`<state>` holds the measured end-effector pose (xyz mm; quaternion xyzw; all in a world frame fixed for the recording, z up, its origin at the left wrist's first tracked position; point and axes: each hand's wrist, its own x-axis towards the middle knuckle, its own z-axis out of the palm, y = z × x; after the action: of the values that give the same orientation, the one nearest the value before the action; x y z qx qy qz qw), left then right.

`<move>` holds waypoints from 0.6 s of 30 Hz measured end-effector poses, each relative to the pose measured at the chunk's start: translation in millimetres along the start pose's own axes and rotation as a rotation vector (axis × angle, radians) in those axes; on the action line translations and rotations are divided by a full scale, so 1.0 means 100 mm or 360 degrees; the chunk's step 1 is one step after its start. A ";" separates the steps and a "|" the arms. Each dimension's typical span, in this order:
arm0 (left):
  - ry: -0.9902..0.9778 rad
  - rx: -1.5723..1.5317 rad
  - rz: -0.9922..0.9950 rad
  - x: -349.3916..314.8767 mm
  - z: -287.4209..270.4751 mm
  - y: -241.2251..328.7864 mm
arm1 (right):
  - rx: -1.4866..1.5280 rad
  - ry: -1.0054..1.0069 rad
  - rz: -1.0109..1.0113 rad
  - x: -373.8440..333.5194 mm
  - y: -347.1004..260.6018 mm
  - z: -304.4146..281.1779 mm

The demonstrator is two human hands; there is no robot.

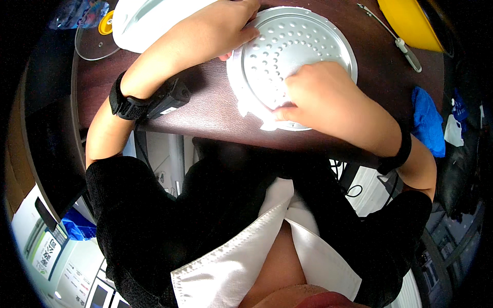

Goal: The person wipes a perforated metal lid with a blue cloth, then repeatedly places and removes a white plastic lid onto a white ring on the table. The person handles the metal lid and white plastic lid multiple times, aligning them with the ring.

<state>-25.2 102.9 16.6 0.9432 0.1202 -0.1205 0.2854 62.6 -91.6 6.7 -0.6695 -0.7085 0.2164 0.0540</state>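
A round silver metal plate [303, 41] with raised dimples lies on the dark brown table, in front of me. Ragged white pieces of thin film or paper [247, 107] stick out around its near left rim. My left hand [226, 28] reaches across to the plate's far left edge, its thumb over the rim and other fingers partly hidden beside it. My right hand [323, 95] rests over the plate's near part with fingers curled in and thumb low by the near rim, close to the white film. Whatever lies between those fingers is hidden.
A white plastic basin-like piece [154, 20] and a glass lid [92, 43] stand far left. A black boxy device [174, 97] sits by my left wrist. Far right are a yellow bowl-like container [413, 23] and a thin tool with a pale handle [408, 54]. A blue cloth [427, 120] hangs right.
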 end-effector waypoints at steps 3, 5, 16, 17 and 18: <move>0.0025 0.0038 0.0059 -0.01 0.01 -0.02 | -0.0052 -0.0021 0.0034 0.01 -0.06 0.03; 0.0041 0.0030 0.0106 -0.06 -0.05 0.04 | -0.0057 -0.0030 0.0014 0.03 -0.06 0.04; 0.0057 -0.0202 0.0161 0.03 0.03 -0.09 | 0.0071 0.0131 -0.0058 -0.09 -0.05 0.12; 0.0058 -0.0281 0.0162 0.03 0.04 -0.10 | 0.0093 0.0123 -0.0075 -0.11 -0.05 0.12; 0.0076 -0.0262 0.0184 0.02 0.02 -0.08 | 0.0065 0.0112 -0.0049 -0.12 -0.06 0.12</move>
<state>-26.2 108.3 10.7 0.9245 0.0818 -0.0710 0.3656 54.2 -105.8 0.4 -0.6645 -0.7119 0.2062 0.0958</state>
